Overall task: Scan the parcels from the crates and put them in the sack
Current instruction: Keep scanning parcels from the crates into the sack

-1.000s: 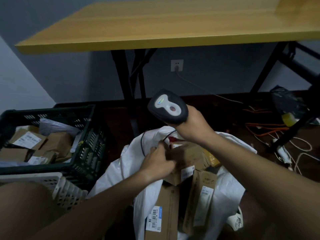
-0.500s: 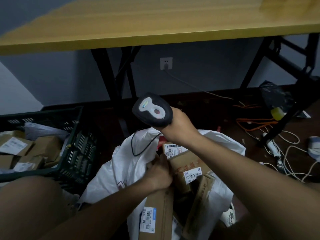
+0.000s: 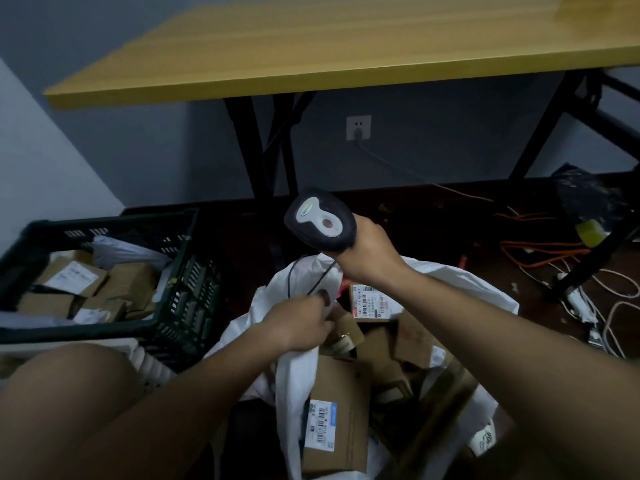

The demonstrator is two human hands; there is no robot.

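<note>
White woven sack (image 3: 460, 285) gapes, parcels (image 3: 341, 410) piled inside; left of it, the dark crate (image 3: 187, 292) holds more. Right hand (image 3: 372, 252) grips the scanner (image 3: 320, 221) above the sack; left hand (image 3: 299, 322) seemingly pinches its rim. Hold the mouth wide, seat boxes flat.

Both forearms are bare, with no sleeves in view. The left hand (image 3: 300, 323) and right hand (image 3: 372, 249) wear no gloves. One knee (image 3: 69, 386) is also bare.

Dim, soft-focus view, floor in shadow, wide-angle bending at edges.
</note>
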